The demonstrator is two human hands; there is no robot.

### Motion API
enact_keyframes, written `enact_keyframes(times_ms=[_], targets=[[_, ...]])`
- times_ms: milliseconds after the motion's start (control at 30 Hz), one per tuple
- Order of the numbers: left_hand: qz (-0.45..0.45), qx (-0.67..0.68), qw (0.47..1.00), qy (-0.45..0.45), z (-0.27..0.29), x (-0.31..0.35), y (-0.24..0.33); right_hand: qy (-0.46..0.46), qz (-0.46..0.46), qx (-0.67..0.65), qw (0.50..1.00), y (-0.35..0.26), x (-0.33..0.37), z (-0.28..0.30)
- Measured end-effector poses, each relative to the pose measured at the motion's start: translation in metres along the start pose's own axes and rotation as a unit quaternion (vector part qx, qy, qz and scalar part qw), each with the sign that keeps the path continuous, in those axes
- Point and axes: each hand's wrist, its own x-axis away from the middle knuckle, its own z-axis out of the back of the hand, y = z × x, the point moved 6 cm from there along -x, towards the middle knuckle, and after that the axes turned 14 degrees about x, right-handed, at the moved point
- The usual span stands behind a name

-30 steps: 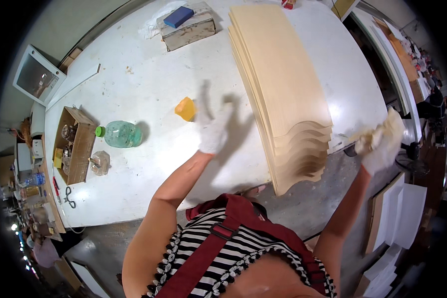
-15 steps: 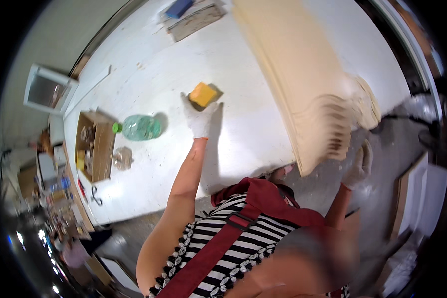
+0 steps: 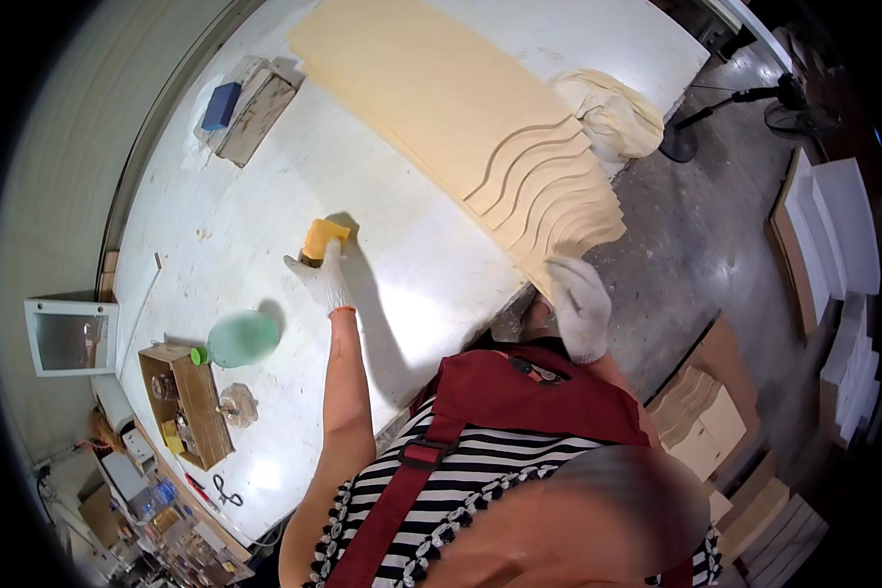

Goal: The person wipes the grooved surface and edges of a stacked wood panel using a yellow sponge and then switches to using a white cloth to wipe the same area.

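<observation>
My left hand (image 3: 325,284), in a white knit glove, is closed around a yellow-orange sponge-like block (image 3: 323,238) over the white table (image 3: 392,265). Its thumb stands out to the left. A stack of thin beige sheets (image 3: 441,88) runs from the far side to the near right edge, the near ends stepped and cut in waves. By the stack's near corner is my right hand (image 3: 582,306), also gloved, its fingers extended and slightly bent. Whether the fingertips touch the sheets I cannot tell.
A green-tinted bottle (image 3: 244,339) lies beside a cardboard box (image 3: 188,407) and a clear container (image 3: 237,405). Black-handled scissors (image 3: 227,491) lie nearer. A blue block (image 3: 221,106) rests on a worn slab (image 3: 255,116). Pale cloth (image 3: 622,116) lies right of the stack; a fan (image 3: 799,110) stands beyond.
My right hand has risen from beside the table to the stack's near corner. The left hand still holds the yellow block. The whole view has turned, and the stack now looks sharp.
</observation>
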Motion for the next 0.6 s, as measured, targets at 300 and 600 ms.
enact_keyframes(times_ms=[300, 600], targets=[[0.069, 0.167, 0.973, -0.147, -0.019, 0.061, 0.052, -0.13, 0.009, -0.115, 0.985, -0.023, 0.006, -0.021], [0.213, 0.253, 0.866, -0.376, -0.098, 0.225, 0.093, -0.165, -0.109, -0.264, 0.944, -0.037, 0.005, -0.043]])
